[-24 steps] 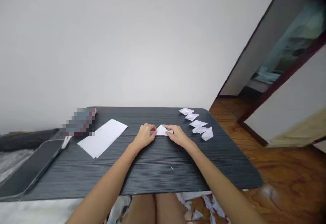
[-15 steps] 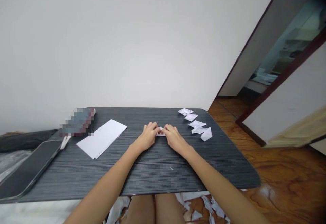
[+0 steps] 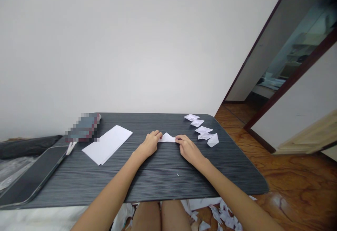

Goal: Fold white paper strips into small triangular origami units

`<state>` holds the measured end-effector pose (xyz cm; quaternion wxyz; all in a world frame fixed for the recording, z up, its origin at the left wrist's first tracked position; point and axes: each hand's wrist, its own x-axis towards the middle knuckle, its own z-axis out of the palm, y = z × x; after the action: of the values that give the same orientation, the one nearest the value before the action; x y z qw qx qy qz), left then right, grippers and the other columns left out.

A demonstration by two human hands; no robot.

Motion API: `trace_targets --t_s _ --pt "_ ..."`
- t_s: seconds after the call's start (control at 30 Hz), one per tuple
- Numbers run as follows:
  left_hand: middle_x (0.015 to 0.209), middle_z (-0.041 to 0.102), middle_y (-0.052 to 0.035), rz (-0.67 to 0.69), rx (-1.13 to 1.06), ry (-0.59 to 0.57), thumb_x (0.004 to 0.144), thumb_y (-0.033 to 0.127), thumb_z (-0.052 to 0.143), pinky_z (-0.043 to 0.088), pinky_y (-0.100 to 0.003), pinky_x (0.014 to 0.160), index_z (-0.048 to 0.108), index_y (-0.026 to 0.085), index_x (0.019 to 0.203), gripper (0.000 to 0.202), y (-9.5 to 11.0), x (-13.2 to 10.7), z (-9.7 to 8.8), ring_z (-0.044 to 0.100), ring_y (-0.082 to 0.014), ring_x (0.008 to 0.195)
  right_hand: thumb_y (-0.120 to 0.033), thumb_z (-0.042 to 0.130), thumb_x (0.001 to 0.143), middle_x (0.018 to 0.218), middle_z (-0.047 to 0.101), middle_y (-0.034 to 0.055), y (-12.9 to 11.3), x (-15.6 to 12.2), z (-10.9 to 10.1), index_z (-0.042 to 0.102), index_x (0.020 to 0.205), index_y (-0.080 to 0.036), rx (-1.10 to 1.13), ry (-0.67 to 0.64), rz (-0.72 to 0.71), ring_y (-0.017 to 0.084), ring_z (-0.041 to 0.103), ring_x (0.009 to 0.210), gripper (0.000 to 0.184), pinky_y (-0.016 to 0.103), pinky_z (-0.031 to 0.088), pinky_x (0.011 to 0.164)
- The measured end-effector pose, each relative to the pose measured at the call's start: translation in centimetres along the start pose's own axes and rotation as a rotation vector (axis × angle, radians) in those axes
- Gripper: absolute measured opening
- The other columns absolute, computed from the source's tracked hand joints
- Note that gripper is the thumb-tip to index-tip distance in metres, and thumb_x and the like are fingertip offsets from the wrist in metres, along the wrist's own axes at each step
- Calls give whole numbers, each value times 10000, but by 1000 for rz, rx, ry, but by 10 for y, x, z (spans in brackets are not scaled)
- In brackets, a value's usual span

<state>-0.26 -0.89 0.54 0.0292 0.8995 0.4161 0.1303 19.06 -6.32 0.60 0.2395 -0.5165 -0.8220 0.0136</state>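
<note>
A small folded white paper point(image 3: 166, 138) lies on the dark table between my hands, with a pointed peak in its middle and a flat strip along its near side. My left hand point(image 3: 152, 142) pinches its left end. At the right end, the thumb and fingers of my right hand point(image 3: 187, 147) close on the strip. Several folded paper boats point(image 3: 204, 130) sit in a slanting row to the right of my right hand. Left of my left hand lies a stack of white paper sheets point(image 3: 107, 145).
On the table's point(image 3: 158, 189) left side are a flat dark tablet-like object point(image 3: 31, 178) and a blurred-out item point(image 3: 83, 127) with a white strap. A tiny white scrap lies near the front. Paper scraps point(image 3: 223, 215) litter the floor below. A white wall point(image 3: 158, 48) rises behind.
My hands have moved apart, from the middle of the folded paper out to its two ends. More of its peak and strip now shows. The view has shifted slightly.
</note>
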Motion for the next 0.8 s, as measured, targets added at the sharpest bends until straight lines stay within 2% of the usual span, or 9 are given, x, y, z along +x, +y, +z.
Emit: trace_targets --t_s 0.1,0.2,0.27,0.4,0.47,0.53,0.67,0.73,0.8 --pt "944 471 -63 106 65 -11 725 -28 296 341 -296 708 443 228 1109 484 5 -3 -6 439 -175 843 -19 364 715 1019 552 82 4 -4 -4 579 968 -123 -121 -36 -5 187 453 966 348 305 386 847" --pt "972 480 -76 225 161 -28 808 89 294 338 -304 716 428 221 1149 388 12 -7 -11 429 -191 865 -29 391 712 1045 545 103 3 -6 -6 541 1044 -99 -228 -75 -51 205 447 978 371 314 373 854" --pt "1005 484 -101 232 221 -17 818 134 306 341 -311 718 430 164 1149 355 16 -12 -13 426 -208 889 -32 404 708 1024 551 117 0 -5 -7 539 1043 -84 -268 -83 -58 210 452 972 364 313 369 855" --pt "1017 486 -121 180 239 1 809 106 299 356 -299 723 466 100 1094 330 20 -19 -13 462 -195 877 -47 411 716 962 564 113 -2 -2 -7 563 968 -92 -253 -61 -63 208 465 947 297 317 371 846" --pt "962 498 -104 136 196 -3 824 146 310 369 -282 715 523 108 996 276 20 -16 -13 490 -175 823 -94 416 744 935 563 104 -1 0 -7 566 926 -109 -192 -22 -45 201 477 917 235 324 382 830" --pt "893 507 -86 95 146 -5 829 255 358 382 -271 708 559 117 884 251 20 -9 -14 509 -168 783 -163 439 764 903 560 90 3 4 -6 564 875 -128 -93 17 -19 190 489 881 171 327 398 805" --pt "838 529 -82 50 92 -55 813 364 382 402 -276 674 572 119 855 313 17 11 -15 545 -176 740 -251 533 715 893 540 63 17 20 3 555 837 -156 188 96 44 169 511 855 156 314 427 766" --pt "802 543 -86 42 56 -61 826 363 346 405 -279 657 584 117 812 343 14 18 -13 555 -176 712 -276 556 688 906 533 71 24 31 10 548 874 -151 329 170 166 148 538 764 224 290 459 670" --pt "766 551 -83 37 5 -10 841 348 308 404 -275 643 590 125 781 364 11 21 -10 556 -170 688 -320 564 676 831 557 70 28 41 18 543 833 -133 443 235 349 132 552 646 244 289 467 609"
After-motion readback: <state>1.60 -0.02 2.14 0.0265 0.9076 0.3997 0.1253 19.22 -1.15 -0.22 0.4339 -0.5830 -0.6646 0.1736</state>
